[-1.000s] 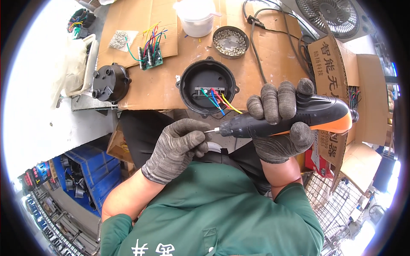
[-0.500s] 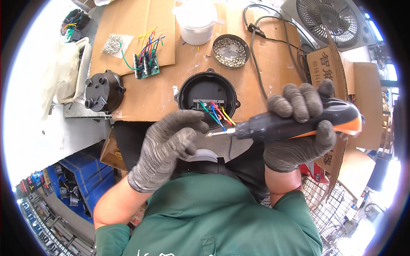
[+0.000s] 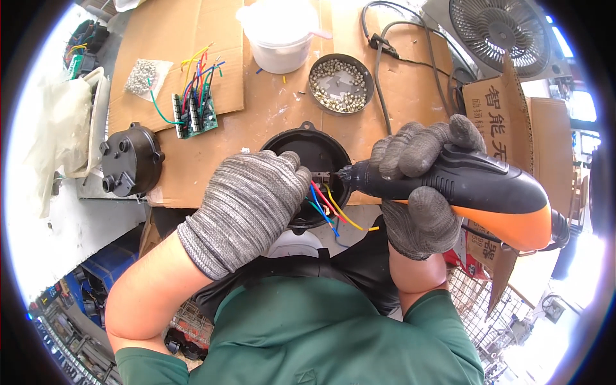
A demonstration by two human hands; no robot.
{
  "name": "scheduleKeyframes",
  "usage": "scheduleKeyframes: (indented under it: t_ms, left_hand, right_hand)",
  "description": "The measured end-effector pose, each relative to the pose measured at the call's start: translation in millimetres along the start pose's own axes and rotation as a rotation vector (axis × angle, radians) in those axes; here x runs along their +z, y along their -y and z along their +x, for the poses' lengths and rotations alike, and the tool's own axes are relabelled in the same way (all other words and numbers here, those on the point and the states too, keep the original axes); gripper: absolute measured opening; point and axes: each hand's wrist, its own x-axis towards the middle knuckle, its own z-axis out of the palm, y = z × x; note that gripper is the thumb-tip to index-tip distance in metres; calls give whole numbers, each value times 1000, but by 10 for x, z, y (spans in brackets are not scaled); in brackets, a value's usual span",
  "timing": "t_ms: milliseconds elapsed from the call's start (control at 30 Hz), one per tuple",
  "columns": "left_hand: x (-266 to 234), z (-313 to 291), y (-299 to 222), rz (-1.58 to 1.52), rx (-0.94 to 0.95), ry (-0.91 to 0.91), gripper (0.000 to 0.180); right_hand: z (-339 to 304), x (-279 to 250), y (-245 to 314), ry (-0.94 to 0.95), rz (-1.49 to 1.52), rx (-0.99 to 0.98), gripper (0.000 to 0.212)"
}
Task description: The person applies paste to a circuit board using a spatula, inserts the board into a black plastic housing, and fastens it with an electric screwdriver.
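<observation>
A black and orange electric screwdriver [image 3: 449,183] lies in the grip of my gloved right hand [image 3: 417,186], its nose pointing left into a round black housing [image 3: 308,138]. My gloved left hand [image 3: 253,202] covers the housing's left side, fingers curled and closed near the screwdriver's bit. Whatever those fingers hold is hidden. Between the hands a metal bracket [image 3: 321,175] shows inside the housing. Blue, red, yellow and green wires [image 3: 328,204] hang out over its near edge.
A round tin of small metal fasteners [image 3: 343,106] and a white tub [image 3: 279,51] stand beyond the housing. At left are a wired circuit board [image 3: 197,119], a fastener bag [image 3: 144,77] and another black housing [image 3: 131,159]. A cable [image 3: 378,83], carton [image 3: 497,122] and fan [image 3: 500,35] lie right.
The screwdriver has moved over the housing, and its bit no longer shows clear. My left hand has moved up and forward onto the housing, its fingers closing. The view has shifted slightly.
</observation>
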Motion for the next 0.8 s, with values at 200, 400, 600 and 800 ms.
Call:
scheduleKeyframes:
  t_ms: [200, 400, 600, 800]
  left_hand:
    - [146, 50, 49, 64, 0, -31, 24]
    - [106, 58, 19, 78, -21, -31, 15]
    - [146, 47, 13, 67, -23, -63, 13]
    - [189, 30, 15, 100, -47, -23, 13]
  right_hand:
    - [10, 58, -50, -67, 37, 69, 81]
    - [-24, 37, -26, -139, -17, 114, 85]
    - [12, 6, -30, -42, -113, 134, 85]
    - [-4, 138, -104, -80, -149, 177, 87]
